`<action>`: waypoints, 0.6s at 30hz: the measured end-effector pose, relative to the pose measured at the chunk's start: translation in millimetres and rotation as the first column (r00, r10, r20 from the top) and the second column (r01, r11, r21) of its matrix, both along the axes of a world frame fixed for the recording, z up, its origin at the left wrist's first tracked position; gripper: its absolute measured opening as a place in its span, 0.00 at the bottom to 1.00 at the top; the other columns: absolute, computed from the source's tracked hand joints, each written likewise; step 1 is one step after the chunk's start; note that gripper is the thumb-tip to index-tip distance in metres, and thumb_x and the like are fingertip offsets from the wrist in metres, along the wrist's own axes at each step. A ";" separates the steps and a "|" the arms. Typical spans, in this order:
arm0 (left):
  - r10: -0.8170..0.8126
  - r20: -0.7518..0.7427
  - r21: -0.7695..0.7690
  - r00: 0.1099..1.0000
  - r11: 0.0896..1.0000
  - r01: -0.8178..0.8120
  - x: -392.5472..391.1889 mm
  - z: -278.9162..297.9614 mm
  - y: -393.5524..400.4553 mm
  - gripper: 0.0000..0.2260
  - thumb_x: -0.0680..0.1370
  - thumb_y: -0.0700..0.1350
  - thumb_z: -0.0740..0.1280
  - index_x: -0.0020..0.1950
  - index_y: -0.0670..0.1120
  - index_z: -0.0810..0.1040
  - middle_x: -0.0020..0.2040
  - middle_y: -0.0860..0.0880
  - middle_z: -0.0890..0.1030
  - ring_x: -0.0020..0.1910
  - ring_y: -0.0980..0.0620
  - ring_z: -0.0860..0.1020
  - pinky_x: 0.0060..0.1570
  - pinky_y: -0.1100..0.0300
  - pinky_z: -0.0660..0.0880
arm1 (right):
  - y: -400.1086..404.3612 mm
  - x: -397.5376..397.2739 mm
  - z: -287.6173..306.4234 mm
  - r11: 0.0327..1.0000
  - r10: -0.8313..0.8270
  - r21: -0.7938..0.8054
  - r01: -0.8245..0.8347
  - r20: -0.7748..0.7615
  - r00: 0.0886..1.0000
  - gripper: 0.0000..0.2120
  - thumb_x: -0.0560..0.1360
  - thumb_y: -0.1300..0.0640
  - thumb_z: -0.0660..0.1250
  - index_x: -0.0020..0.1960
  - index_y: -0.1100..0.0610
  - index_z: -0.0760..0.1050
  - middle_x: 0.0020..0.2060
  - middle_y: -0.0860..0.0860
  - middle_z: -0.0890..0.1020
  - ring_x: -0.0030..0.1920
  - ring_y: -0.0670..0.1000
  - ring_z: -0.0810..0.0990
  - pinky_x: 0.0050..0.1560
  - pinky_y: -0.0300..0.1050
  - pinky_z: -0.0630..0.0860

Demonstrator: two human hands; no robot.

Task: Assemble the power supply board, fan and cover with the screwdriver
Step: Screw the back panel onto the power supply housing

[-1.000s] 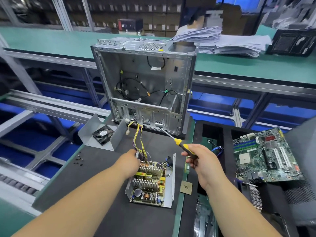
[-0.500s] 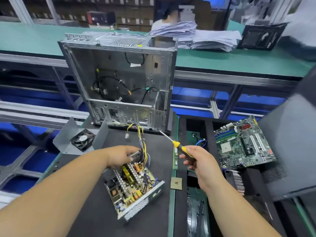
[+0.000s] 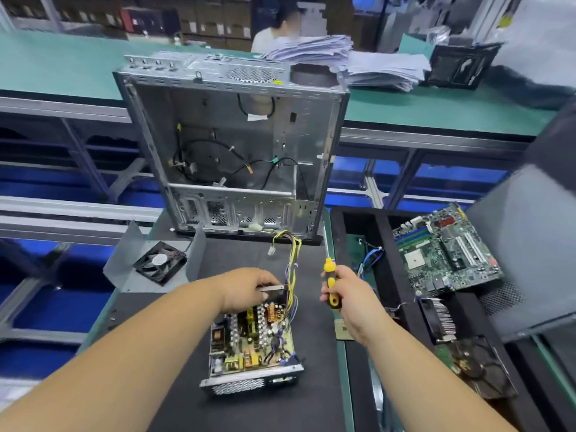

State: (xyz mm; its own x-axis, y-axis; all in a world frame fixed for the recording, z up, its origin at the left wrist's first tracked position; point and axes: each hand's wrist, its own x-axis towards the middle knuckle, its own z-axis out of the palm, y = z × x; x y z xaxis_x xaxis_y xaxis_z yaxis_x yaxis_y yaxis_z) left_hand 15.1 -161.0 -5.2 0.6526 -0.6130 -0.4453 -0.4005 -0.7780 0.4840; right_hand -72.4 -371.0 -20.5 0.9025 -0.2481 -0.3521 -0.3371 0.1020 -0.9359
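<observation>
At the far left of the dark mat (image 3: pixel 174 310) a bent grey cover (image 3: pixel 131 263) lies open with the black fan (image 3: pixel 159 265) sitting in its fold; just right of it, at the back of the mat, an empty metal computer case (image 3: pixel 237 145) stands upright with its open side toward the camera and loose black cables hanging inside. The left hand (image 3: pixel 249 289) reaches in over the mat, its fingers curled round the far metal edge of the power supply board (image 3: pixel 252 341); the board rests in its open metal tray, the vented front wall nearest the camera, and a bundle of yellow wires (image 3: pixel 293 260) rises from its far right corner toward the case. Just right of the bundle, the right hand (image 3: pixel 346 300) is clamped on the yellow-and-black handle of the screwdriver (image 3: pixel 328 275), whose shaft points up and away toward the case's lower right corner; further right, a green motherboard (image 3: pixel 445 251) leans tilted in a black tray (image 3: pixel 386 275); behind, a stack of papers (image 3: pixel 352 63) sits on the green bench (image 3: pixel 436 110).
</observation>
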 end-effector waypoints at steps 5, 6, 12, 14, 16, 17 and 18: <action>0.159 0.136 -0.134 0.978 0.981 -0.141 -18.0 3.1 43.2 0.21 0.79 0.50 0.66 0.72 0.55 0.68 0.70 0.53 0.67 0.70 0.53 0.66 0.70 0.57 0.63 | 16.6 27.6 -19.9 0.963 0.017 -0.264 -0.046 -0.113 0.993 0.07 0.74 0.56 0.67 0.42 0.54 0.69 0.34 0.51 0.74 0.35 0.50 0.72 0.41 0.46 0.68; 0.193 0.154 -0.161 0.969 0.973 -0.168 -22.7 3.9 52.8 0.21 0.78 0.51 0.67 0.71 0.56 0.69 0.70 0.54 0.68 0.70 0.54 0.66 0.70 0.57 0.63 | 20.9 34.4 -22.7 0.962 0.020 -0.267 -0.051 -0.115 0.993 0.09 0.73 0.54 0.69 0.42 0.54 0.69 0.35 0.52 0.73 0.35 0.51 0.72 0.40 0.46 0.67; 0.279 0.246 -0.284 0.928 0.936 -0.206 -57.1 7.2 84.3 0.15 0.73 0.56 0.72 0.58 0.57 0.75 0.57 0.57 0.73 0.60 0.59 0.69 0.64 0.60 0.66 | 44.8 66.3 -30.0 0.950 0.034 -0.307 -0.059 -0.088 0.996 0.13 0.72 0.50 0.74 0.44 0.58 0.74 0.37 0.52 0.77 0.37 0.52 0.74 0.39 0.47 0.69; 0.282 0.222 -0.315 0.933 0.927 -0.205 -69.1 8.1 83.6 0.12 0.72 0.57 0.73 0.52 0.57 0.77 0.51 0.56 0.75 0.53 0.60 0.73 0.58 0.62 0.71 | 44.9 69.7 -30.7 0.938 0.023 -0.342 -0.055 -0.097 0.995 0.13 0.72 0.53 0.74 0.46 0.63 0.78 0.33 0.53 0.76 0.33 0.52 0.72 0.37 0.46 0.68; 0.258 0.125 -0.321 0.958 0.924 -0.207 -79.4 8.3 79.1 0.09 0.71 0.56 0.74 0.47 0.55 0.79 0.46 0.54 0.78 0.46 0.58 0.77 0.51 0.62 0.75 | 40.5 68.7 -29.9 0.922 0.013 -0.384 -0.052 -0.104 0.994 0.10 0.71 0.57 0.72 0.47 0.64 0.79 0.31 0.53 0.74 0.31 0.53 0.69 0.36 0.45 0.67; 0.233 0.065 -0.303 0.970 0.931 -0.203 -84.2 8.2 76.2 0.10 0.70 0.55 0.75 0.45 0.53 0.80 0.45 0.53 0.79 0.43 0.58 0.78 0.49 0.61 0.76 | 37.4 66.5 -29.0 0.913 0.010 -0.404 -0.053 -0.108 0.994 0.09 0.71 0.59 0.71 0.47 0.64 0.78 0.33 0.54 0.74 0.32 0.53 0.68 0.36 0.46 0.66; 0.206 0.000 -0.279 0.979 0.940 -0.198 -88.8 7.6 72.9 0.10 0.69 0.56 0.76 0.45 0.53 0.81 0.44 0.53 0.80 0.41 0.58 0.78 0.48 0.61 0.77 | 34.1 63.4 -28.5 0.905 0.010 -0.422 -0.056 -0.110 0.994 0.07 0.71 0.60 0.69 0.46 0.63 0.77 0.34 0.55 0.74 0.33 0.54 0.68 0.36 0.46 0.66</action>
State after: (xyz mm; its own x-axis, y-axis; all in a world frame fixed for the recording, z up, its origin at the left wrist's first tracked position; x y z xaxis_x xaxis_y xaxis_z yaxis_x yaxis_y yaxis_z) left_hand -73.7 -88.2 2.5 0.7856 -0.5630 -0.2567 -0.2660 -0.6818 0.6815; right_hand -9.0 -337.0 -48.9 0.8773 -0.3652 -0.3113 -0.4296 -0.3089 -0.8485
